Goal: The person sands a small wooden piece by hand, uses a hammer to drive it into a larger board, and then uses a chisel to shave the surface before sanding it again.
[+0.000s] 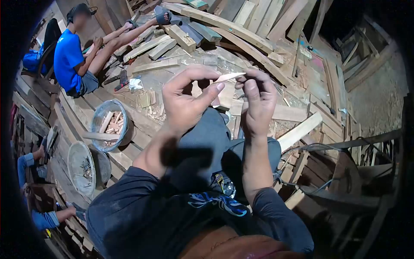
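Note:
Between the thumb and fingers of my left hand (185,97) is a small pale wooden piece (228,77), tapering to a point on the right. Its tip reaches the curled fingers of my right hand (258,97), which is closed with the thumb bent toward the fingers. Whether those fingers grip the tip or hold something else is hidden. Both hands are raised above my knees, in front of my dark trousers (202,138).
A bucket (126,137) of wood offcuts and a second bucket (70,166) stand at left. Planks (233,26) and shavings cover the floor ahead. A person in a blue shirt (68,56) sits at upper left; another person's legs (56,218) show below. A cable (317,146) runs at right.

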Demonstrator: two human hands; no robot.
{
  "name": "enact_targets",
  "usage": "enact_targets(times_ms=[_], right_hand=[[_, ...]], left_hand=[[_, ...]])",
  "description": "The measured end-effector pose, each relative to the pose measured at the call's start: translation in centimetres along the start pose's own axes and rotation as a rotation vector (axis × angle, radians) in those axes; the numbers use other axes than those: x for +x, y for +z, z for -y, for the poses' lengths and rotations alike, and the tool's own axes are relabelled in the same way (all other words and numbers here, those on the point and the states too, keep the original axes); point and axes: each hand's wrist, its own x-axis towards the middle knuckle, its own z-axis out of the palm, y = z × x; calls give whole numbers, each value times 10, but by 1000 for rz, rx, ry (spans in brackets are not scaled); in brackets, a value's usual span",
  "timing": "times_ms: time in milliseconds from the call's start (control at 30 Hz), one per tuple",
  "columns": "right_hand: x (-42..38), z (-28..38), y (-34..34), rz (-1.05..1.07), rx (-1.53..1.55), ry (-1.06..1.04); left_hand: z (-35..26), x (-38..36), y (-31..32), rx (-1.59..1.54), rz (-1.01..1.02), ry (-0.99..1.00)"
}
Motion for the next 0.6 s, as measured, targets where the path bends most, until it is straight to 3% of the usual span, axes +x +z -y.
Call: enact_targets(times_ms=[233,467,600], right_hand=[[-5,-10,0,-2,51,74],[-4,-5,1,14,4,58],[-6,-3,5,43,36,46]], left_hand=[[8,1,-5,20,47,30],[2,3,0,-323,-26,-207],[10,0,-1,-134,116,-165]])
